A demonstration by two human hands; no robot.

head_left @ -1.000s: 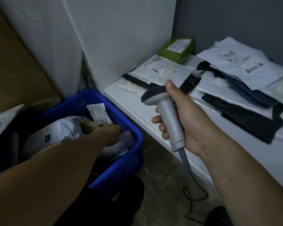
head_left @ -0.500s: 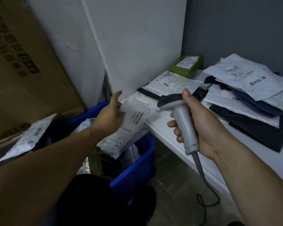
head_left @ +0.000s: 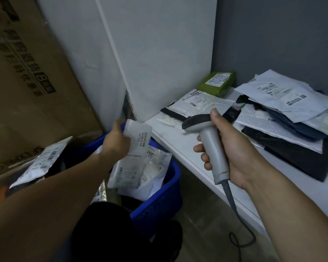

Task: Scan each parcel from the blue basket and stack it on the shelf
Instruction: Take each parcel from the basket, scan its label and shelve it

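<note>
My left hand (head_left: 116,140) grips a clear plastic parcel (head_left: 138,154) with a white label, held upright above the blue basket (head_left: 159,203) on the floor. More bagged parcels (head_left: 151,184) lie inside the basket. My right hand (head_left: 233,148) grips a grey handheld barcode scanner (head_left: 206,140), its dark head pointing left towards the held parcel. The scanner's cable (head_left: 235,220) hangs down to the floor. On the white shelf (head_left: 180,140) to the right lies a pile of white, black and blue parcels (head_left: 284,118), with a green parcel (head_left: 217,83) at the back.
A large brown cardboard box (head_left: 27,82) stands at the left, with a labelled parcel (head_left: 40,163) leaning beside it. A white upright panel (head_left: 155,53) rises behind the basket. A grey wall (head_left: 273,38) backs the shelf. A dark shape (head_left: 106,231) sits below my left arm.
My left hand took a clear labelled parcel out of the basket and raised it beside the scanner. The right hand kept the scanner nearly steady.
</note>
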